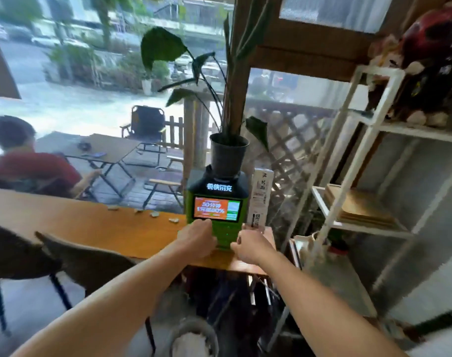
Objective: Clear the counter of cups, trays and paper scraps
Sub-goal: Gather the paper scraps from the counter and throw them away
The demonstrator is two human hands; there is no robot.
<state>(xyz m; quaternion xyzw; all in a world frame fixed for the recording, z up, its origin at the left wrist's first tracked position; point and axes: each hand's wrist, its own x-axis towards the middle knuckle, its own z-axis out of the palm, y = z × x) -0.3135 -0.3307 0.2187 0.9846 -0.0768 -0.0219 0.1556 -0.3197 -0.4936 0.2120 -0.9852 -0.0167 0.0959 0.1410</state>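
Note:
Several small paper scraps point(152, 214) lie in a row near the far edge of the long wooden counter point(86, 228). At the counter's right end stands a green and black power-bank station point(217, 202) with a lit screen. My left hand point(196, 237) grips the station's lower left side, fingers curled onto its front. My right hand point(251, 247) holds its lower right corner, beside a white standing sign point(261, 199). No cups or trays show on the counter.
A potted plant point(228, 153) sits on top of the station. Two dark chairs point(73, 256) stand in front of the counter at the left. A white metal shelf point(361, 202) rises at the right. A person in red sits outside at the left.

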